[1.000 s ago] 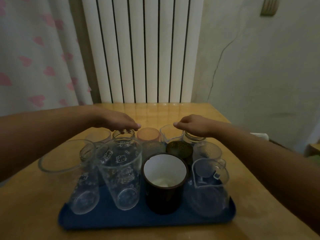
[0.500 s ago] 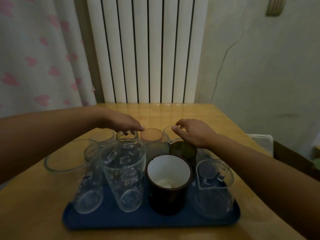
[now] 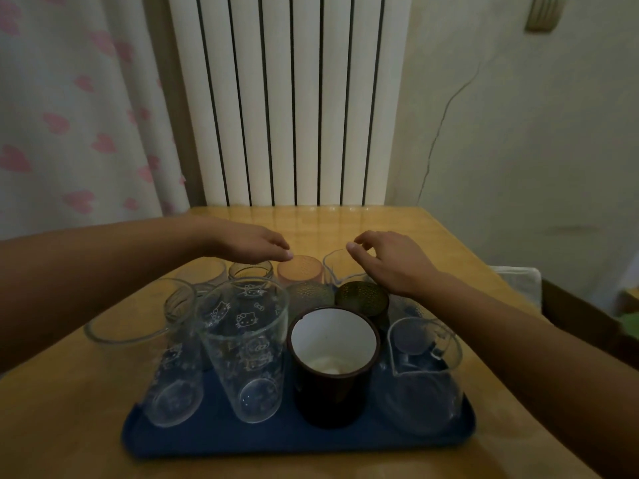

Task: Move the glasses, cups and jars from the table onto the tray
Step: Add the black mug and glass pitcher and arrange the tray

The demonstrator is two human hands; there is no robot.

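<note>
While over glassware, hands (image 3: 390, 261) spread

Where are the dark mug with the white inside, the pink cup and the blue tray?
dark mug (image 3: 332, 395): head view, front outer wall.
pink cup (image 3: 300, 269): head view, upper wall near rim.
blue tray (image 3: 294, 440): head view, bare front edge.

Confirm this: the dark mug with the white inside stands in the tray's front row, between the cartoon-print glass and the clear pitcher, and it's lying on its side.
Wrong on one point: the head view shows the dark mug standing upright, mouth up, not on its side. It is in the blue tray's front row, between the cartoon-print glass and the clear pitcher.
</note>
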